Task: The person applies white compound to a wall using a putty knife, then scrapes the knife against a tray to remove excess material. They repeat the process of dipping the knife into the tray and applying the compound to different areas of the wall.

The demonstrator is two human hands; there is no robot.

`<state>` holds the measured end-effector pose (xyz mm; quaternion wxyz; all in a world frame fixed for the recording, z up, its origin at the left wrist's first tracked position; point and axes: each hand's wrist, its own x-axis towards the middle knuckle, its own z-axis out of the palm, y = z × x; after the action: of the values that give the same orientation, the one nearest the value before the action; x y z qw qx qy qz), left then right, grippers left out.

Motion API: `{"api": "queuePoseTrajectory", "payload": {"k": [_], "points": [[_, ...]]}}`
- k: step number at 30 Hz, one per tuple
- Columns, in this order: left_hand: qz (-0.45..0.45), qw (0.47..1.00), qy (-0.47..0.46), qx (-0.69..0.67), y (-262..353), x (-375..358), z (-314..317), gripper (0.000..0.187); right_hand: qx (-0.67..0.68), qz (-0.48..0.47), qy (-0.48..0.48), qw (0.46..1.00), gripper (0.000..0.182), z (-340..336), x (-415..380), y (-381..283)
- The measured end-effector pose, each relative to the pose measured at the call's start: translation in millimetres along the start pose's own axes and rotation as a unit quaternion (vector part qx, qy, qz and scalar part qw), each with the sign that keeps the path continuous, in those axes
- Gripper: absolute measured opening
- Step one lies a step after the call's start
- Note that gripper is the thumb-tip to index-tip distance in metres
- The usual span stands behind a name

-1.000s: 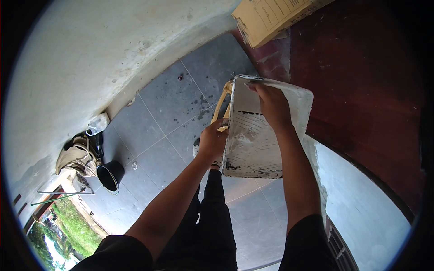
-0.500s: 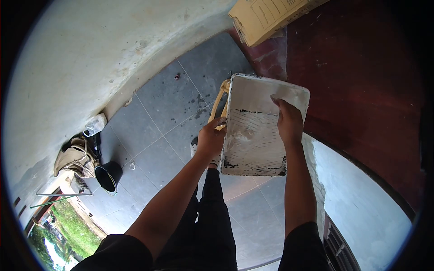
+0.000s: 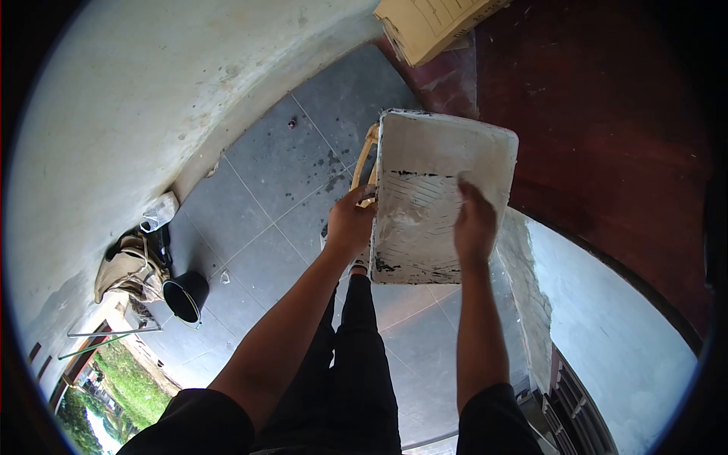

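Note:
A white paint tray (image 3: 440, 136), ribbed inside and smeared with whitish and black paint, is held up in front of me. My left hand (image 3: 350, 221) is closed on its left rim, thumb toward the inside. Over the tray's ribbed middle, to the right, is my right hand (image 3: 476, 224), its fingers blurred by motion; whether they pinch anything cannot be seen. Behind the tray's left side shows part of a yellow frame (image 3: 365, 158).
A black bucket (image 3: 186, 298) stands on the grey tiled floor (image 3: 258, 182), beside a beige cloth bundle (image 3: 130, 273) and a clear plastic container (image 3: 159, 211) against the wall. A cardboard box (image 3: 436, 26) rests on the dark red surface (image 3: 599, 129) at upper right.
My right hand has moved down and slightly left over the tray. The tray sits a little higher in view, with my left hand still on its rim.

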<state>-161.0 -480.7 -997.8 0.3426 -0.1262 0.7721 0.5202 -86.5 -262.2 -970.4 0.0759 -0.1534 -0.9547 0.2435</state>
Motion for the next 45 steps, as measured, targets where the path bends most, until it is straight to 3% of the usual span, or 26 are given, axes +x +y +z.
{"api": "queuePoseTrajectory", "payload": {"k": [3,6,8,12,15,16,19,25,34,37,39,41,43,44,45], "points": [[-0.012,1.000,-0.008,-0.011,-6.0,1.4,1.7,0.038,0.088,0.030,-0.107,0.990,0.039,31.8,-47.4,-38.7],[0.014,1.000,-0.011,-0.001,-7.4,6.3,-0.8,0.037,0.018,0.011,-0.078,0.997,0.043,48.2,-90.5,-77.1],[0.036,0.999,-0.017,0.018,-4.1,9.3,-7.2,0.037,0.011,0.047,-0.040,0.998,0.045,46.8,-97.6,-89.5],[-0.008,0.996,-0.088,0.006,15.4,20.8,-17.1,0.035,-0.048,0.140,0.047,0.988,0.045,45.8,-88.8,-78.4],[-0.040,0.989,-0.136,0.048,25.2,32.9,-22.1,0.034,-0.064,0.182,0.018,0.981,0.050,72.0,-86.9,-94.1],[-0.056,0.980,-0.167,0.092,31.5,37.5,-23.3,0.033,-0.083,0.184,-0.034,0.979,0.054,78.7,-89.5,-106.5],[-0.010,0.980,-0.173,0.097,36.1,38.0,-25.2,0.030,-0.047,0.208,-0.029,0.977,0.056,103.1,-103.4,-144.6],[-0.006,0.973,-0.219,0.080,36.4,46.5,-28.1,0.031,0.014,0.281,0.042,0.959,0.051,127.7,-111.5,-188.7],[-0.016,0.973,-0.221,0.070,39.6,53.9,-29.4,0.027,0.051,0.223,0.022,0.973,0.052,115.4,-145.7,-236.4],[-0.027,0.970,-0.238,0.045,37.0,53.5,-30.9,0.027,0.106,0.244,-0.010,0.964,0.051,105.5,-165.0,-255.6],[-0.020,0.969,-0.242,0.052,33.8,54.5,-32.5,0.028,0.068,0.239,0.040,0.968,0.045,92.0,-169.2,-252.6],[-0.018,0.968,-0.244,0.059,31.4,54.2,-34.8,0.029,0.047,0.276,0.153,0.948,0.039,70.5,-168.4,-241.5],[-0.013,0.968,-0.243,0.064,33.7,52.3,-34.4,0.030,0.103,0.416,0.237,0.872,0.034,53.5,-147.1,-228.1],[-0.013,0.967,-0.245,0.064,34.7,50.7,-34.4,0.030,0.140,0.529,0.274,0.791,0.034,61.4,-147.1,-218.4],[-0.012,0.967,-0.245,0.073,36.8,49.9,-34.7,0.030,0.140,0.528,0.275,0.791,0.034,65.6,-141.8,-208.6]]}}
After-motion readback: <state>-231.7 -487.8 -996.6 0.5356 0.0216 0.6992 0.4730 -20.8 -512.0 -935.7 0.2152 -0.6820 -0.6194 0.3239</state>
